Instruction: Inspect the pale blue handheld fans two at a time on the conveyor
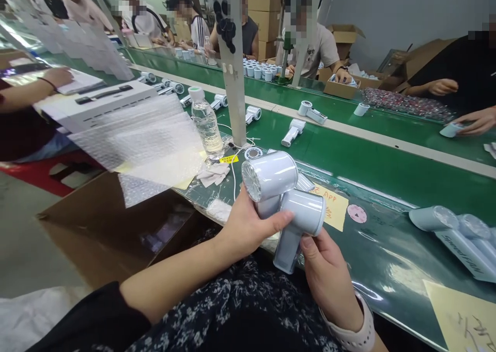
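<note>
Left hand point(251, 228) closed on one lint shaver point(269, 175), mesh end facing upper left. Right hand point(329, 274) closed on a second shaver point(289, 248), handle angled down-left. I see both bottom centre over the green bench point(387, 186), barrels touching.

Fig. 1. Operator's clothing and wristband, seen through my head camera.
Dark blouse point(232, 310) with a small white floral print; plain black left sleeve point(89, 316) ending well short of the left hand point(248, 228); wide pale wristband point(351, 323) just behind the right hand point(329, 277).
</note>
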`<control>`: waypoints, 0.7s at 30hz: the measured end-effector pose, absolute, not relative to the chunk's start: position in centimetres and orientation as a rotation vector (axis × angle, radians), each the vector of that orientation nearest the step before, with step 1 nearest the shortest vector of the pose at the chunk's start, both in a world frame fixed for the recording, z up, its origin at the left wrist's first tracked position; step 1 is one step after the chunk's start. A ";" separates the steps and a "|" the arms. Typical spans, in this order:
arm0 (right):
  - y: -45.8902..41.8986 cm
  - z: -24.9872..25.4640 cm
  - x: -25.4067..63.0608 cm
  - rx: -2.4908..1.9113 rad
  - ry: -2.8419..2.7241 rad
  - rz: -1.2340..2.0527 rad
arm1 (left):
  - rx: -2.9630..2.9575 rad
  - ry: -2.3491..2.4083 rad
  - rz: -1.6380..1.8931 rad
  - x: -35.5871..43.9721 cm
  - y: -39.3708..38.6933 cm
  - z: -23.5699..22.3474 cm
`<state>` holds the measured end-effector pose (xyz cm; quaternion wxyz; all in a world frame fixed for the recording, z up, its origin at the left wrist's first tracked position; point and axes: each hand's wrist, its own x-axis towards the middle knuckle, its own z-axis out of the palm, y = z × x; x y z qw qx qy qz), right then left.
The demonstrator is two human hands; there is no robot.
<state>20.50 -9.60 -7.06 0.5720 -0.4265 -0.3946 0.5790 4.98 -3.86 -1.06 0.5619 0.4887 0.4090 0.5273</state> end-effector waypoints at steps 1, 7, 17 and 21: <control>-9.7 -7.2 20.6 -1.007 -0.916 1.357 | 1.125 0.952 1.246 5.0 -3.8 -1.2; -9.8 -6.7 20.4 -0.978 -0.792 1.430 | 0.679 0.650 1.162 4.6 -3.1 -2.2; -9.1 -2.7 20.1 -0.824 -0.478 1.646 | 0.762 0.465 0.868 2.8 -3.3 -2.0; -9.2 -2.5 20.1 -0.783 -0.476 1.641 | 0.854 0.523 0.852 2.7 -3.5 -1.4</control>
